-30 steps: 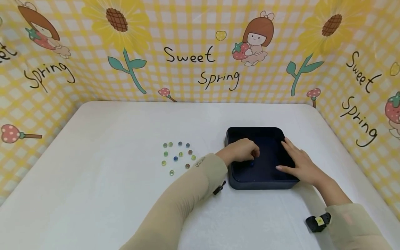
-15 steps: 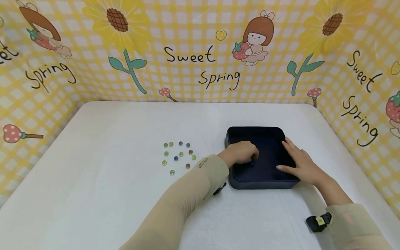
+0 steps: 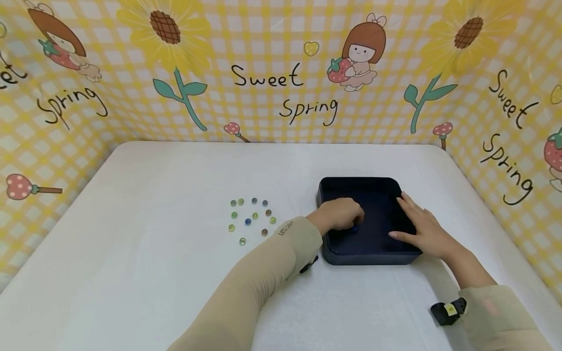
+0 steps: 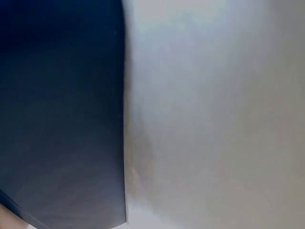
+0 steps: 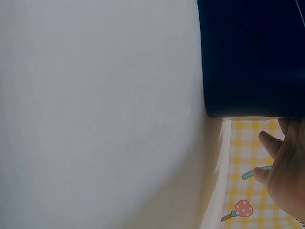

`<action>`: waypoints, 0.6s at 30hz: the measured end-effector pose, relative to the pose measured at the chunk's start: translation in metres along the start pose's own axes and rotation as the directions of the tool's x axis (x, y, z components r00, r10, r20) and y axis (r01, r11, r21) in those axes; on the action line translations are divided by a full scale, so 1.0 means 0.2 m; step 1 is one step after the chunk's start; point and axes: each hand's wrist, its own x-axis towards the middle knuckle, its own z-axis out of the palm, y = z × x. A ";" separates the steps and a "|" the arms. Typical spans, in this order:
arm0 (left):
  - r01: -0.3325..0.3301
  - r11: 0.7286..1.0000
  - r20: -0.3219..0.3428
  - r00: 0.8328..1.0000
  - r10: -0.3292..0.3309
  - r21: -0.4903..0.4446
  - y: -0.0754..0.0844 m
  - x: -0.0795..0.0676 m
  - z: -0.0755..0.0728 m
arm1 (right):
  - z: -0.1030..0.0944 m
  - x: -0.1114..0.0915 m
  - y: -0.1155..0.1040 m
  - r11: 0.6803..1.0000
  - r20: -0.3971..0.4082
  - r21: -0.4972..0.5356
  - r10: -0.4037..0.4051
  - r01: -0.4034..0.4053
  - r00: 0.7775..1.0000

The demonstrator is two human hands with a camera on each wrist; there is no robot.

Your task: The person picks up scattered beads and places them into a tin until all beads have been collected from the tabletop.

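In the head view, my left hand (image 3: 340, 214) reaches over the left wall of a dark navy box (image 3: 371, 260). Its fingers are curled down, with the tips at a blue marble (image 3: 355, 229) on the box floor. Part of the marble is hidden under them. My right hand (image 3: 423, 231) lies with spread fingers on the box's right wall, the thumb over the rim. Only a bit of the left hand (image 4: 10, 219) enters the left wrist view, beside the box wall (image 4: 66, 119). In the right wrist view, the right hand (image 5: 288, 167) touches the box's side (image 5: 252, 62).
Several glass marbles, among them a blue marble (image 3: 248, 222) and a green marble (image 3: 234, 215), lie scattered on the white table (image 3: 153, 219) left of the box. A yellow checked cloth (image 3: 263, 39) walls in the back and sides.
My left hand has lowered slightly, bringing its fingertips down to the blue marble in the box. The right hand stays in place on the box, and the loose marbles lie unmoved.
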 end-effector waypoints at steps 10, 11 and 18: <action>-0.071 0.997 -0.036 0.997 0.070 -0.021 -0.01 -0.02 -0.02 | 0.00 0.00 0.00 1.000 0.000 0.002 0.005 -0.005 1.000; -0.085 0.996 -0.049 0.995 0.083 -0.031 -0.01 -0.02 -0.03 | 0.00 0.00 0.00 1.000 0.001 0.004 0.006 -0.006 1.000; -0.144 0.976 -0.120 0.985 0.125 -0.161 -0.05 -0.08 -0.06 | 0.00 0.00 0.00 1.000 0.006 0.003 0.008 -0.008 1.000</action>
